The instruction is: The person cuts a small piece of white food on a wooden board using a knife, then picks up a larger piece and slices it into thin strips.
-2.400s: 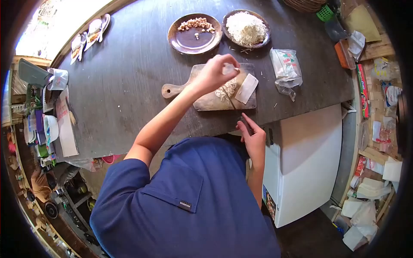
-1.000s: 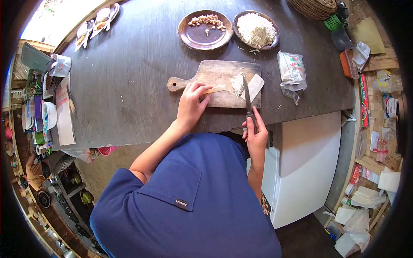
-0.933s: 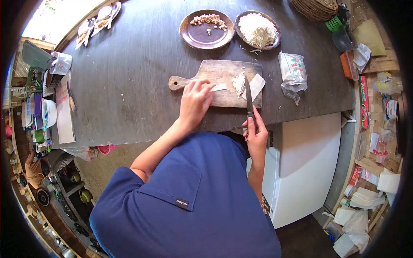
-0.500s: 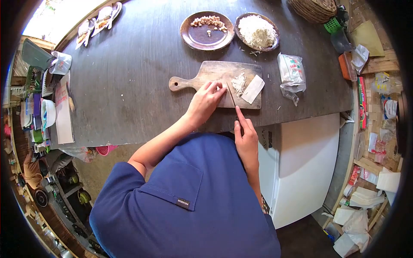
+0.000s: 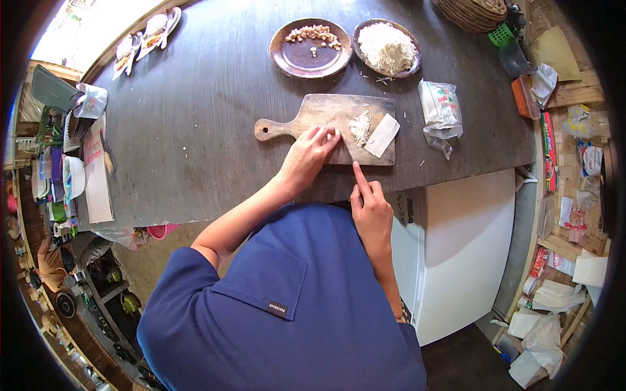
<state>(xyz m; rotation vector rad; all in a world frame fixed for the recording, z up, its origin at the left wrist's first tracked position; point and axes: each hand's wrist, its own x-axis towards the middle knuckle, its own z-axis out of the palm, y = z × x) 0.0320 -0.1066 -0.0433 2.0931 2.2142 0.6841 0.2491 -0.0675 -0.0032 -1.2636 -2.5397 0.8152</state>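
Note:
My left hand (image 5: 309,154) is over the wooden cutting board (image 5: 319,112), its fingers bunched on a small pale piece that they mostly cover. In my right hand (image 5: 372,212) is a knife (image 5: 347,146), the index finger stretched along its back. The blade lies across the board, close to my left fingertips. Right of the blade is a small heap of thin pale shreds (image 5: 360,129). A flat off-white rectangular piece (image 5: 382,135) rests beside that heap at the board's right side.
Beyond the board stand a brown plate with chopped brown bits (image 5: 287,62) and a bowl heaped with pale shreds (image 5: 388,49). A printed plastic bag (image 5: 441,111) lies to the right. Wrapped items (image 5: 153,36) sit far left. A white cabinet (image 5: 466,254) is below the table edge.
The knife and my right hand have moved slightly left, the blade nearer my left fingertips. My left hand keeps almost the same place on the board.

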